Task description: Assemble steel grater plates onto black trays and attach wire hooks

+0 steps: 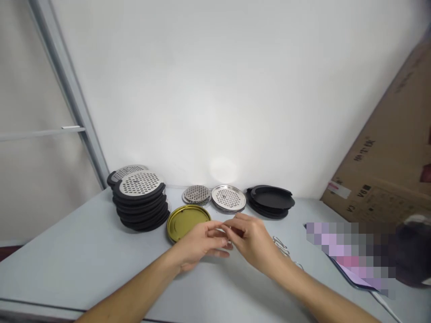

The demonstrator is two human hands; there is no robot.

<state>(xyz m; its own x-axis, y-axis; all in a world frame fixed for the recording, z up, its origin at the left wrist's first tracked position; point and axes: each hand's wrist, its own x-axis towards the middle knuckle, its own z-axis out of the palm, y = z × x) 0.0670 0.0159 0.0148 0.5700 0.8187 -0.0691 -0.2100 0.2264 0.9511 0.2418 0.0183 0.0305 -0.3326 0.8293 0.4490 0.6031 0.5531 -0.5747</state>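
My left hand [202,242] and my right hand [251,240] meet at the fingertips, a little above the tabletop. The thumb and fingers of the right are pinched together. On the left, the fingers are partly curled and touch the right fingertips. A small glint shows between them, but the thing they hold is too small and hidden to name. Just behind my left hand lies a round gold-coloured metal dish [185,220] with a raised rim, its near right side covered by the hand. Thin bent metal wire pieces [280,244] lie beyond my right wrist, partly hidden by the forearm.
Black-rimmed round grater discs stand in a tall stack [139,202] at left. Perforated metal discs [197,194], shinier grater plates [229,198] and black round trays [272,199] line the wall. A blurred-out tablet-like device [350,269] and cardboard box [380,157] are at right.
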